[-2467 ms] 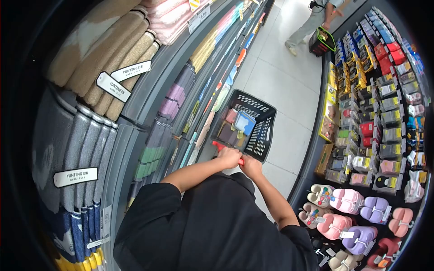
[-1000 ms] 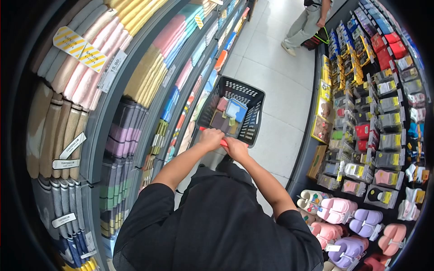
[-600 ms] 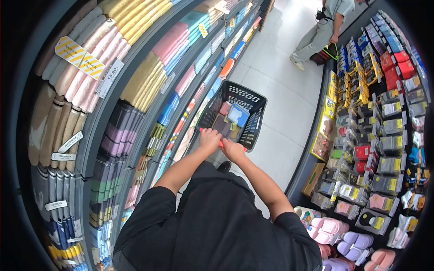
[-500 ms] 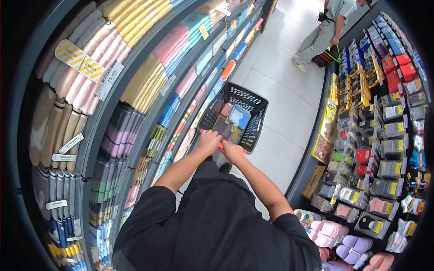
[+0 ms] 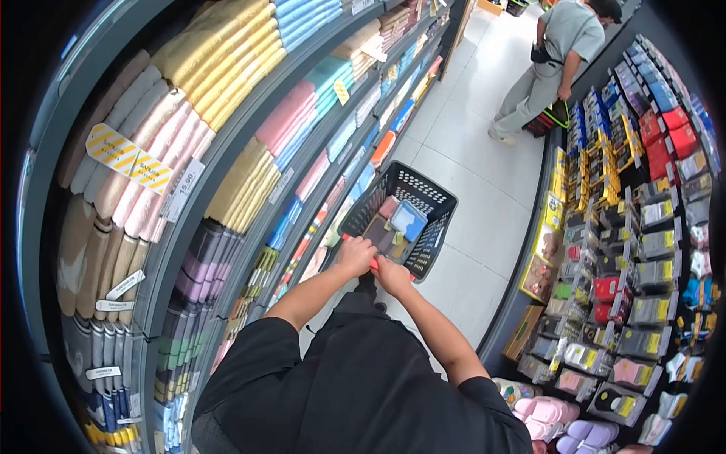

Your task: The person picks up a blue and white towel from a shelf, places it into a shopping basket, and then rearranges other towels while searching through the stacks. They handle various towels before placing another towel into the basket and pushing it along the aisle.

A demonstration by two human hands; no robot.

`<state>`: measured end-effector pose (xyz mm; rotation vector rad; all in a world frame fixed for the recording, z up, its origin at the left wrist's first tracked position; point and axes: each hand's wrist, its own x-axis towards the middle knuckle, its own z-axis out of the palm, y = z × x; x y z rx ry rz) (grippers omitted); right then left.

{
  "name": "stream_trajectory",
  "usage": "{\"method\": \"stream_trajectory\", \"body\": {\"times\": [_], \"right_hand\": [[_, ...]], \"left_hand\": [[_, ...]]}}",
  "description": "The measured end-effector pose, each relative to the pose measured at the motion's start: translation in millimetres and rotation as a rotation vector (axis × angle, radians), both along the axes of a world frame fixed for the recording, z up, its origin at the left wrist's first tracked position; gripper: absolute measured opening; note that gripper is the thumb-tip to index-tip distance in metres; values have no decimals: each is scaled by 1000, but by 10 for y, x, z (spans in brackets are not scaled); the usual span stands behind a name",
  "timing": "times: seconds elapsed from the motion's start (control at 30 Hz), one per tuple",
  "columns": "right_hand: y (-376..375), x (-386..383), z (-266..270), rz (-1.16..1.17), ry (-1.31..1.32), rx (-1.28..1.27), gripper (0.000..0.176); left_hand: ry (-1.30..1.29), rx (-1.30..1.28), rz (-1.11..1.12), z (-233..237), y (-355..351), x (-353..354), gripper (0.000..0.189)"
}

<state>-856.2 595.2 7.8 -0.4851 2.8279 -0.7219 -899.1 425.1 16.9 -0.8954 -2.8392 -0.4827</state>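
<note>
Basket (image 5: 431, 246): black, perforated walls, on the floor (image 5: 480, 216) of the aisle, directly ahead of the person and near the towel shelves on the left. Its red handle (image 5: 374, 264) is at the near end.

Left hand (image 5: 355, 257): fingers curled round the handle. Right hand (image 5: 392, 276): likewise curled round it, just beside the left — a bit of red shows between the two.

Inside the basket: a blue-and-white pack (image 5: 409, 219) at the right, a pinkish pack (image 5: 389, 206) just beside it, a dark brown item (image 5: 378, 235) nearer the handle; contents too small to identify.

Left side: folded yellow towels (image 5: 227, 64) above pink towels (image 5: 162, 170), price card (image 5: 184, 189) reading 15.90. Right side: hanging packets (image 5: 650, 276) — pink slippers (image 5: 546, 416) below. Farther up the aisle: another person (image 5: 552, 45) in a pale top, one hand down at a green-rimmed basket (image 5: 550, 121).
</note>
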Motion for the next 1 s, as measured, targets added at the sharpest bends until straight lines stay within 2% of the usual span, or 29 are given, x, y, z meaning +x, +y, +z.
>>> {"method": "stream_trajectory", "body": {"times": [0.57,0.87,1.0], "right_hand": [[426,-1042,186,-169,1,86,23],[543,-1372,74,-209,58,118,21],[560,-1412,95,-192,15,124,21]], "left_hand": [[9,57,-36,-48,514,-1084,7],[-110,46,-108,38,580,-1465,17],[-110,58,-77,82,588,-1480,33]]}}
